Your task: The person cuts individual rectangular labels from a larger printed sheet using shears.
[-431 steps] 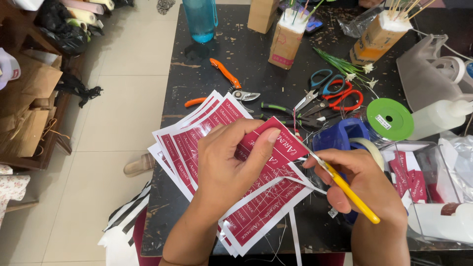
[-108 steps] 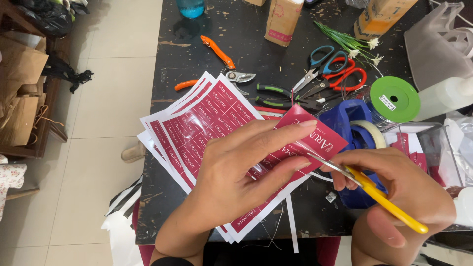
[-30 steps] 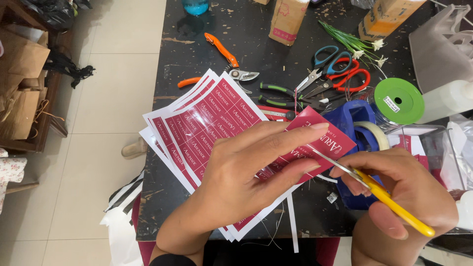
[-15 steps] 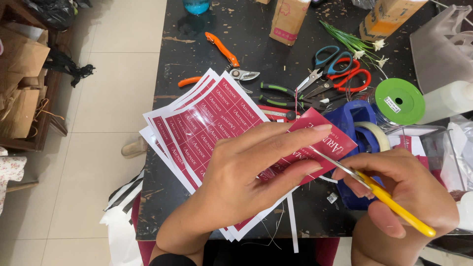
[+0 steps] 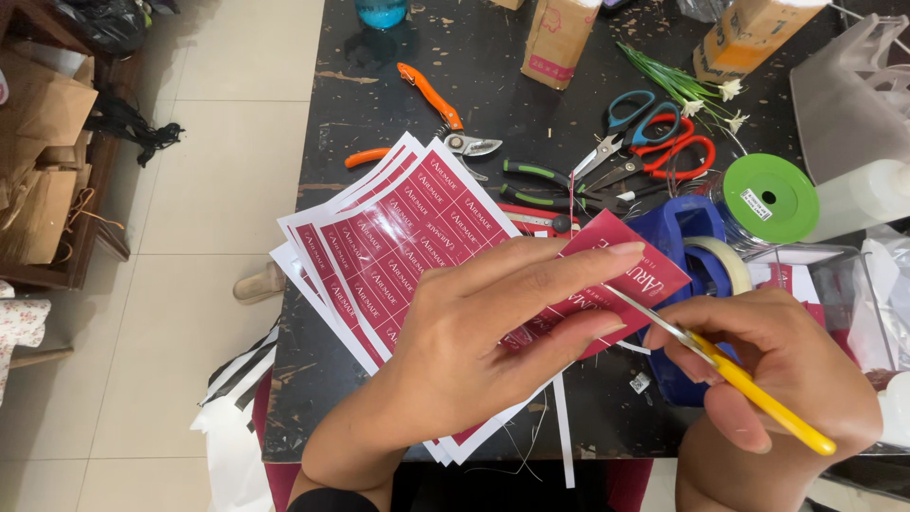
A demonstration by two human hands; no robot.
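On the black table (image 5: 398,57), sticker-cutting looks partway through. Biggest item: a fanned stack of red label sheets (image 5: 398,228) lying near-left of centre, still whole as far as visible, so most cutting seems left to do. Near edge has thin white trimmed strips (image 5: 563,431) lying under and beside the stack, so some trimming looks done already. Left hand (image 5: 483,351) is over the stack, fingers extended and pinching a small red label piece (image 5: 633,270) between thumb and fingertips, held above the table just right of the stack. Right hand (image 5: 777,365) sits near-right, fingers clenched around yellow-handled scissors (image 5: 730,374), blades pointing left and meeting the label piece's near edge; cut on this piece appears in progress, not finished. Behind the hands, a blue tape dispenser (image 5: 678,228) with a tape roll. Far-right, a green-lidded jar (image 5: 768,197), a pile of blue and red scissors (image 5: 654,137), green-handled pliers (image 5: 545,180). Far-centre, orange pruners (image 5: 431,100), untouched. Cardboard boxes (image 5: 557,38) at the far edge. No pile of finished cut labels clearly visible; cannot tell how many are done.
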